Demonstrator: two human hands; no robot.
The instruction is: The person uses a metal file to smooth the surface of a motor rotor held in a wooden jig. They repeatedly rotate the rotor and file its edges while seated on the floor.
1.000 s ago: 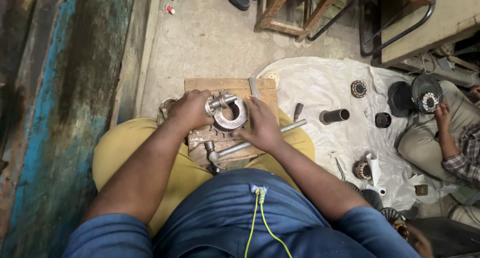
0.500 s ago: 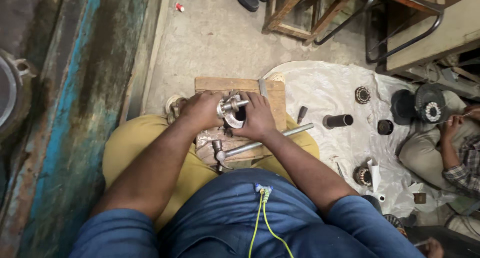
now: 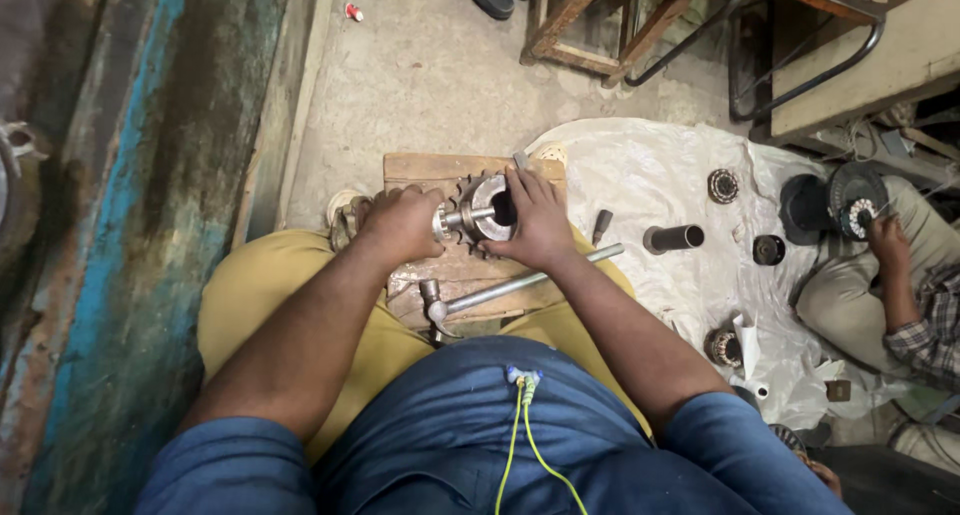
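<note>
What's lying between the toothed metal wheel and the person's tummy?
In the head view, a metal hammer lies across the wooden board, between the toothed wheel and the blue shirt.

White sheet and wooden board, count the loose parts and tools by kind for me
Toothed gear, in both hands: 1
Hammer: 1
Dark tube: 1
Ring bearings: 2
Small dark cup: 1
Punch: 1
Total: 7

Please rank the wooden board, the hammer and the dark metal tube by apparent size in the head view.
1. Wooden board, largest, though partly covered.
2. Hammer.
3. Dark metal tube, smallest.
</note>
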